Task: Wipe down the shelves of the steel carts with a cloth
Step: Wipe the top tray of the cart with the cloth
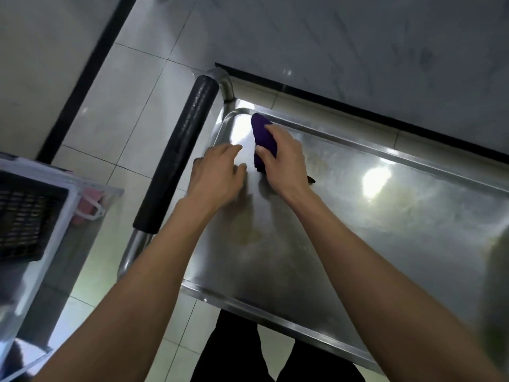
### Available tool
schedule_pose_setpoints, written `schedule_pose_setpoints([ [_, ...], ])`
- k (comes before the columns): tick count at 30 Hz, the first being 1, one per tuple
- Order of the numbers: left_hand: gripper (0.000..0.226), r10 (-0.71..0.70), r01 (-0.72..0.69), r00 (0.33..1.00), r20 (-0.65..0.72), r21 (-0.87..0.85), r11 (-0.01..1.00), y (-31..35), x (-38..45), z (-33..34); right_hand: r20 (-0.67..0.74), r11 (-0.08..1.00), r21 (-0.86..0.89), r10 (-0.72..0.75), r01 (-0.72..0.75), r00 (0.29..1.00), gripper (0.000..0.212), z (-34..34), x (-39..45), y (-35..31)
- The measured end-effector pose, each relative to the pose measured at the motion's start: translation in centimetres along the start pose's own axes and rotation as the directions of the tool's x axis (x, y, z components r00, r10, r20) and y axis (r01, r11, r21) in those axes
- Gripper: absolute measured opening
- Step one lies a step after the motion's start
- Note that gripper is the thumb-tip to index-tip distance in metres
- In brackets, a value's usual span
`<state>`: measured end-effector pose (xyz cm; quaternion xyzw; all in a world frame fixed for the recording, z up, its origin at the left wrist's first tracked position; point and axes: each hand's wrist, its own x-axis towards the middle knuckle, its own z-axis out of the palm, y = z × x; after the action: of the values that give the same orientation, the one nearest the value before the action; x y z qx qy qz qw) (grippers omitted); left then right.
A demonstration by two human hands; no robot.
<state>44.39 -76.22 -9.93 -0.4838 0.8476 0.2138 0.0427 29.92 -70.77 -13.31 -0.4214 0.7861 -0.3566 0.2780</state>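
Note:
A steel cart's top shelf (371, 230) fills the centre and right, shiny with dull smears. My right hand (286, 161) grips a folded purple cloth (263, 136) and holds it against the shelf near the far left corner. Just to its left, my left hand (217, 172) lies over the shelf's left edge with loosely bent fingers and nothing in it. Whether it touches the steel I cannot tell.
The cart's handle with a black foam sleeve (181, 150) runs along the shelf's left side. A second steel surface at the left carries a dark mesh basket (24, 216) and something pink (88, 208). Walls (358, 42) with black skirting stand behind the cart. Tiled floor (132, 111) lies between.

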Motion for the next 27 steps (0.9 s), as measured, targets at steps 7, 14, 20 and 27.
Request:
schedule_pose_setpoints([
  [7,0.029,-0.027,0.027,1.000,0.017,-0.034,0.999,-2.0,1.3,0.3,0.047,0.984,-0.176,-0.031,0.039,0.998,0.044,3.3,3.7,-1.7],
  [14,0.025,-0.090,0.091,0.995,0.040,-0.036,0.995,-2.4,1.0,1.4,0.301,0.829,-0.472,-0.167,0.299,0.939,0.051,5.3,5.4,-0.5],
  [20,0.034,-0.088,0.089,0.996,0.018,-0.047,0.995,-3.2,0.8,2.7,0.278,0.784,-0.543,-0.173,0.302,0.945,0.054,6.6,5.1,0.6],
  [27,0.042,-0.067,0.065,0.997,0.031,0.067,0.996,-3.1,0.8,3.5,0.191,0.812,-0.544,-0.125,0.210,0.974,0.056,5.2,3.9,2.3],
])
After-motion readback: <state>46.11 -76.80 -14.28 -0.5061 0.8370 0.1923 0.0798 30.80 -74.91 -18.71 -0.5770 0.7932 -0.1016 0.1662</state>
